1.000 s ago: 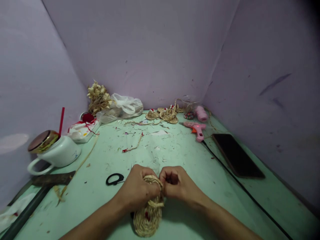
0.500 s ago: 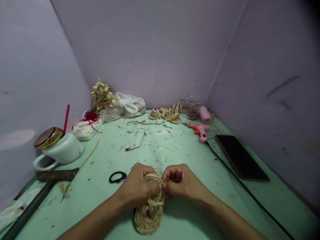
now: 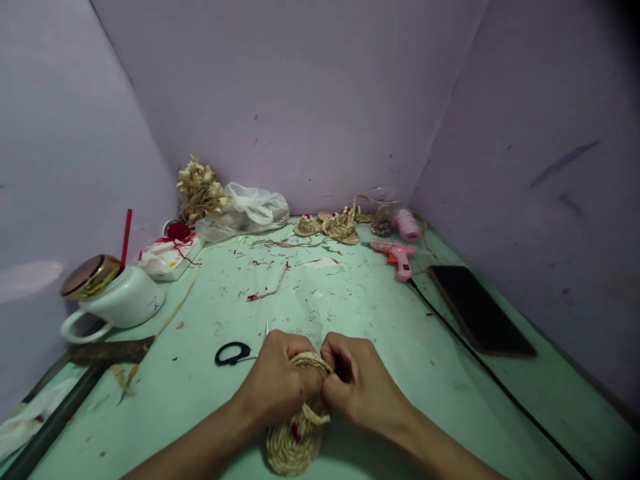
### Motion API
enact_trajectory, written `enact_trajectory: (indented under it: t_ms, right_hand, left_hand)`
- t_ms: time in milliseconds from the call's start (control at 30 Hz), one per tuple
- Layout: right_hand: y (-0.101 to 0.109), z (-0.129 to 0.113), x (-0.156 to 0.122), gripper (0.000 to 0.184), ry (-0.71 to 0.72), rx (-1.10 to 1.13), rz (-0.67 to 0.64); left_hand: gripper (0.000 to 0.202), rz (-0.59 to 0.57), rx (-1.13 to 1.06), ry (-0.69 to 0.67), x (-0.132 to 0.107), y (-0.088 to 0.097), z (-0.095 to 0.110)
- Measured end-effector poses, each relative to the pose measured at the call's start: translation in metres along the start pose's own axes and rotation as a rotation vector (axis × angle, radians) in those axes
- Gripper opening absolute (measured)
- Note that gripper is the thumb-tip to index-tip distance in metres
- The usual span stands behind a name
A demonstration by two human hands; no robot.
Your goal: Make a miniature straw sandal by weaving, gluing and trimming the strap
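Straw slipper (image 3: pixel 295 443) lies beside scissors (image 3: pixel 231 353), well apart from glue gun (image 3: pixel 396 255).

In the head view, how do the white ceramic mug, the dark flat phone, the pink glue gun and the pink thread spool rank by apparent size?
1. dark flat phone and white ceramic mug: look alike, not ranked.
2. pink glue gun.
3. pink thread spool: smallest, though farthest away.

Bare left hand (image 3: pixel 280 387) and bare right hand (image 3: pixel 363 393), forearms uncovered down to the lower edge
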State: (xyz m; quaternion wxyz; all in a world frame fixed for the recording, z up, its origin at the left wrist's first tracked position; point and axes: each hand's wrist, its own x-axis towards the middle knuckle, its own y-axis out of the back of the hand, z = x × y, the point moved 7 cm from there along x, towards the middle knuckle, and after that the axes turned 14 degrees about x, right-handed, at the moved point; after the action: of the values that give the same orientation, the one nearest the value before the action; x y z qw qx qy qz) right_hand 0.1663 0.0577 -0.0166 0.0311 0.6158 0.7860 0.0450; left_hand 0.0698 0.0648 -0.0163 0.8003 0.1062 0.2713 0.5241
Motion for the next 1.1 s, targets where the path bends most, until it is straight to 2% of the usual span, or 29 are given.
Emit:
enact_trajectory:
  t_ms: [133,267,367,467,567,633,700,800,933,1000,1100]
  right_hand:
    - [0.003,0.001,0.002,0.013,0.016,0.079,0.004]
    - [0.000,0.017,0.009,0.008,-0.212,0.406,-0.145]
    - [0.000,0.025,0.011,0.012,-0.316,0.465,-0.160]
    - [0.000,0.024,0.011,0.011,-0.288,0.366,-0.113]
    - [-0.002,0.021,0.006,0.008,-0.246,0.264,-0.055]
    - [-0.003,0.017,0.003,0.006,-0.199,0.213,-0.005]
    - [-0.004,0.013,0.001,0.005,-0.141,0.196,0.023]
    - [-0.006,0.014,0.000,0.006,-0.103,0.249,0.027]
    - [-0.007,0.021,0.004,0.007,-0.165,0.454,-0.029]
    - [-0.005,0.022,0.007,0.007,-0.214,0.529,-0.043]
    - [0.000,0.021,0.009,0.008,-0.260,0.529,-0.035]
  left_hand:
    - [0.003,-0.010,-0.001,-0.032,0.000,-0.001,0.001]
    - [0.006,-0.058,-0.004,-0.041,0.003,0.003,-0.001]
    - [0.016,-0.082,-0.004,-0.041,0.005,0.009,-0.002]
    - [0.014,-0.020,0.104,-0.028,0.004,0.016,0.000]
    - [0.015,0.045,0.193,0.059,0.000,0.015,-0.001]
    - [0.014,0.099,0.180,0.110,-0.003,0.014,-0.003]
    - [0.012,0.125,0.114,0.102,-0.005,0.011,-0.002]
    - [0.009,0.111,0.019,0.009,-0.005,0.007,0.002]
    - [0.009,0.067,-0.073,-0.137,0.000,0.009,0.006]
    - [0.011,0.018,-0.110,-0.145,0.004,0.009,0.004]
    - [0.013,-0.039,-0.155,-0.103,0.008,0.009,-0.003]
